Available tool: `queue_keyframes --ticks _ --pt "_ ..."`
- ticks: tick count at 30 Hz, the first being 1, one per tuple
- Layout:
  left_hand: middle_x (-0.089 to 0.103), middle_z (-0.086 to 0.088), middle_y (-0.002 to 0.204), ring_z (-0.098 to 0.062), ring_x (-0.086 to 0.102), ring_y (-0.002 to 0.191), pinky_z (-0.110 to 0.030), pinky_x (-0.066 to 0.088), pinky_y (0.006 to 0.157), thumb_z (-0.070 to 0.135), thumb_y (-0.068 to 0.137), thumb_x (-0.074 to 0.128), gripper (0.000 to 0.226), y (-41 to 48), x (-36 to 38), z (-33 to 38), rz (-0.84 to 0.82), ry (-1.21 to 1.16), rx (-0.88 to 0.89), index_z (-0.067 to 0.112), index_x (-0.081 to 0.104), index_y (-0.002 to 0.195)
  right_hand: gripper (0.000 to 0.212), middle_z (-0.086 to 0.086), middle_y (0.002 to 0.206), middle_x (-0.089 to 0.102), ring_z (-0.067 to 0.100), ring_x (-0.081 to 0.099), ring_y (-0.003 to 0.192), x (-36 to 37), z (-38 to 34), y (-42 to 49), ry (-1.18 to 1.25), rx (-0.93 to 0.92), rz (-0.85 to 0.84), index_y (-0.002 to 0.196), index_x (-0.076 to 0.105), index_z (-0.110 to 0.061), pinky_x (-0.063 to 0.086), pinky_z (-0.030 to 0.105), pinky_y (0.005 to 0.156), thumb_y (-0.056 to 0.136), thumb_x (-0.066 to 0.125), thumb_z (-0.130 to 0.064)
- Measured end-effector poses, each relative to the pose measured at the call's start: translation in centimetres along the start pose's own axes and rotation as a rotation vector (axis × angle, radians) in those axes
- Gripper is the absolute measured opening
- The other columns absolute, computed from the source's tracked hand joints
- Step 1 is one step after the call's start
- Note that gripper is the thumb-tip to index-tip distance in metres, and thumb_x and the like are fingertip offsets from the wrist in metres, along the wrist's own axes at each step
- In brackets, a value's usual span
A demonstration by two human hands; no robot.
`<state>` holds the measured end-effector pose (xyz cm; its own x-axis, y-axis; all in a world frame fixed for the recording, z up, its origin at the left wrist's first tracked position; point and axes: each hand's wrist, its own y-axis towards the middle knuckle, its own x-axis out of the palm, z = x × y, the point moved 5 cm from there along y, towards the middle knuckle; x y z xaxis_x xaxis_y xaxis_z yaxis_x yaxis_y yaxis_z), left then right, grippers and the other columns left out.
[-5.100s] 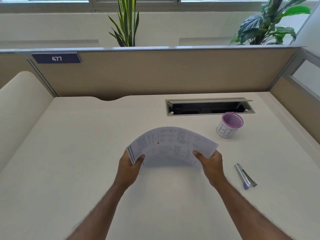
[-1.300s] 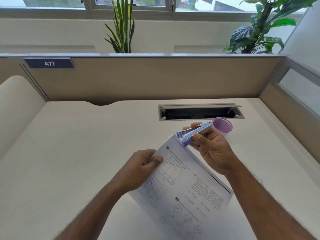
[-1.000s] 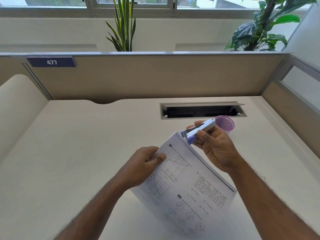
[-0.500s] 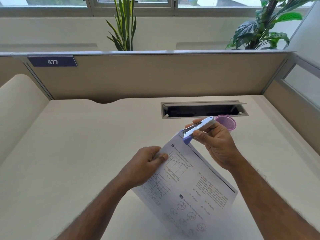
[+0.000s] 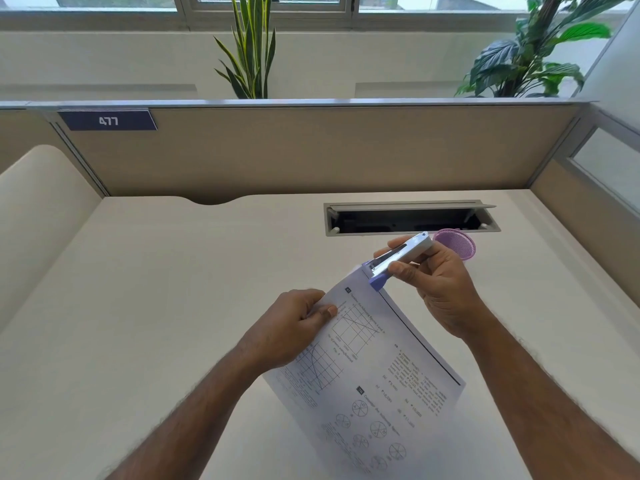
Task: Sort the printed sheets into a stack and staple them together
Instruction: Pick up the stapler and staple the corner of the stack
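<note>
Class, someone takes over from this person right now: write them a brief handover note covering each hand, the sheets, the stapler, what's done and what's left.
Left hand: grip on the sheets at their left edge, held up off the desk.
Right hand: holds the stapler, its mouth over the sheets' top corner.
Done: sheets gathered into one stack.
Left: whether a staple is in cannot be seen; squeeze, check, then set both down.

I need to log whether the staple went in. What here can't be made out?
- Staple: head view, the stapler in the right hand covers the sheets' top corner.
- Sheet count: edges too thin.
- Printed text: too small.
- Sheets' lower end: cut off by the frame edge.
- Purple cup: partly behind the right hand.
</note>
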<state>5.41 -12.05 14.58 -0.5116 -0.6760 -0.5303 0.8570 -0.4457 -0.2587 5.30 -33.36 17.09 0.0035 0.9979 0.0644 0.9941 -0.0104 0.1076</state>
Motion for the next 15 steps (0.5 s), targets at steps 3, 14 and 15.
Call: queue_keyframes --ticks 3,14,15 --pt "0.076 0.003 0.090 -0.017 0.074 0.080 -0.038 0.060 0.074 0.033 0.101 0.047 0.027 0.04 -0.08 -0.25 0.002 0.004 -0.015 0.021 0.069 0.093 0.032 0.000 0.099 0.076 0.024 0.068 0.104 -0.37 0.00 -0.08 0.006 -0.037 0.031 0.096 0.071 -0.029 0.054 0.023 0.083 0.069 0.077 -0.046" --pt "0.076 0.001 0.091 -0.018 0.074 0.081 -0.043 0.062 0.076 0.033 0.101 0.047 0.027 -0.13 -0.11 0.08 0.040 -0.005 -0.029 0.017 0.068 0.098 0.030 -0.008 0.092 0.077 0.023 0.072 0.095 -0.10 0.15 -0.89 -0.123 -0.106 0.084 0.092 0.069 -0.024 0.060 0.029 0.077 0.067 0.079 -0.036" --pt "0.076 0.000 0.091 -0.018 0.074 0.081 -0.043 0.062 0.076 0.033 0.101 0.047 0.027 -0.15 -0.10 0.15 0.046 -0.001 -0.027 0.016 0.068 0.098 0.035 -0.007 0.095 0.077 0.024 0.071 0.096 0.01 0.29 -0.98 -0.140 -0.106 0.086 0.090 0.070 -0.028 0.060 0.030 0.078 0.063 0.081 -0.047"
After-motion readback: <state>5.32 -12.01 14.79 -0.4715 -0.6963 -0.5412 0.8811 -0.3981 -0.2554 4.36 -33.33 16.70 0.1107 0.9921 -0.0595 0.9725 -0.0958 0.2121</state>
